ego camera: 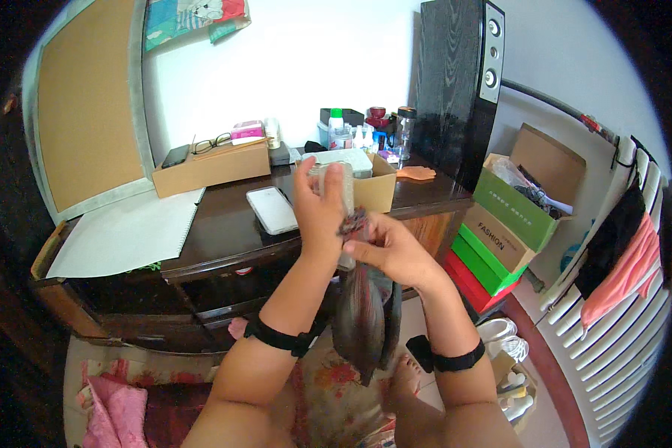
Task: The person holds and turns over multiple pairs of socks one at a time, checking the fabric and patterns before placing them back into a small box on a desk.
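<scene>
My left hand (322, 207) holds up a clear, textured plastic container (341, 185), with its fingers and thumb around it. Close by on the right, my right hand (392, 246) pinches the gathered, dark red and black top of a piece of thin grey fabric (361, 325). The fabric hangs below both hands in a loose, blurred bundle. What kind of item it is, I cannot tell. Behind the hands, an open cardboard box (382, 185) stands on the dark wooden cabinet, with a pale lidded container (353, 159) at its top. A white phone-shaped object (271, 210) lies left of my left hand.
Eyeglasses (211, 144) and a dark phone (176, 156) rest on a long cardboard box (218, 168). A spiral sketch pad (129, 235) lies at left. Bottles (336, 120) stand at the back beside a black speaker (453, 84). Stacked boxes (493, 229) and a white radiator (610, 358) are at right.
</scene>
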`<state>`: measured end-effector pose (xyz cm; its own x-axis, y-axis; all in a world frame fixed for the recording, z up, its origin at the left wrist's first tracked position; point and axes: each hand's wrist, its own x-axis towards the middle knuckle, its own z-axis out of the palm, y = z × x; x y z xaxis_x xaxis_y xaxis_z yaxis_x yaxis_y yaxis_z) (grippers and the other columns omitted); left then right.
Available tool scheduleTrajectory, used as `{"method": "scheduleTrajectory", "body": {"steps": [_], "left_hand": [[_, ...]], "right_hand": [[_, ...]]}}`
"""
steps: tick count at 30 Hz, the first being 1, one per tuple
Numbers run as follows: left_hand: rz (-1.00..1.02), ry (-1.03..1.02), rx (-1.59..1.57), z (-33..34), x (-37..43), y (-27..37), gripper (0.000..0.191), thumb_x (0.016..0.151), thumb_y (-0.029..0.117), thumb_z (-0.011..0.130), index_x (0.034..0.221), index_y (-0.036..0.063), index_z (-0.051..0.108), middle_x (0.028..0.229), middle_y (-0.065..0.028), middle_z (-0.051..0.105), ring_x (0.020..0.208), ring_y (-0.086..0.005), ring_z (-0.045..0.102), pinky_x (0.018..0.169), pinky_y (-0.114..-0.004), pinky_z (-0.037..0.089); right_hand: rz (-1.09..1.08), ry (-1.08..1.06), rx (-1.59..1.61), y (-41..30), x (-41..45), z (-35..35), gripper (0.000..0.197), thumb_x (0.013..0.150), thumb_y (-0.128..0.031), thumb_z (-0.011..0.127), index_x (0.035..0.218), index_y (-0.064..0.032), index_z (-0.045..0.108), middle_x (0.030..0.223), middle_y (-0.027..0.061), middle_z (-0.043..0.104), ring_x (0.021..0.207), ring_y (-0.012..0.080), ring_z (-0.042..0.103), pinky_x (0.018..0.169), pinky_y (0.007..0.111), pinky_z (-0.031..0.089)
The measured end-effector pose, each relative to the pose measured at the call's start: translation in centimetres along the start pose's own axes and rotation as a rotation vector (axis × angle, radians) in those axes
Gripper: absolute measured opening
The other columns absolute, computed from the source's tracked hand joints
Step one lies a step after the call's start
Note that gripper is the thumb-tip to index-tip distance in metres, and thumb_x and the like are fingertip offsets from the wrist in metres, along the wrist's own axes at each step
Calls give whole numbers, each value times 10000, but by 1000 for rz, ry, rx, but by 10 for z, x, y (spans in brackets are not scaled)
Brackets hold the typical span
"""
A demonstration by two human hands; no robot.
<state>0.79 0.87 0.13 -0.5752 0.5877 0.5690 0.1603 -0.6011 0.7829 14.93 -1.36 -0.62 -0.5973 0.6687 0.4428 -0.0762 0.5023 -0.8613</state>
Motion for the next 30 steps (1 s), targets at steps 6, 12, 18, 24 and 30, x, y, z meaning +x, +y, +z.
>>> {"method": "scheduleTrajectory", "body": {"steps": [6,12,18,24,30], "left_hand": [[9,-15,-23,-6,2,-16,604,911,437,638,1272,-31,516,1095,-168,602,993,-251,579,862,-361,464],[341,-227,165,11,-31,-9,442,889,285,687,1188,-19,571,1129,-195,595,1027,-330,586,898,-393,462],[151,-8,100,7,-5,-6,469,912,358,658,1172,-21,558,1091,-172,605,1002,-267,585,883,-360,460],[31,116,49,-10,6,-4,520,934,411,619,1191,-31,523,1088,-166,598,997,-249,565,894,-363,447],[189,-113,54,8,-31,-17,408,936,293,625,1176,-23,528,1114,-185,580,1046,-301,557,919,-395,436]], "right_hand": [[-25,-3,-51,-6,2,1,254,863,-105,730,768,-88,495,712,-48,494,672,55,438,601,246,393],[-234,520,22,-4,13,-29,302,914,-197,692,755,-113,449,701,-75,420,655,45,351,558,226,313],[-51,185,-34,9,0,-9,276,896,-212,706,776,-78,496,732,-28,515,706,77,449,622,260,408],[-7,-41,-210,-6,-4,-1,313,841,-187,755,750,-49,490,690,-1,523,677,95,461,608,291,425],[-277,489,-109,1,14,-17,323,865,-183,730,752,-84,444,665,-40,415,628,77,373,545,249,346]]}}
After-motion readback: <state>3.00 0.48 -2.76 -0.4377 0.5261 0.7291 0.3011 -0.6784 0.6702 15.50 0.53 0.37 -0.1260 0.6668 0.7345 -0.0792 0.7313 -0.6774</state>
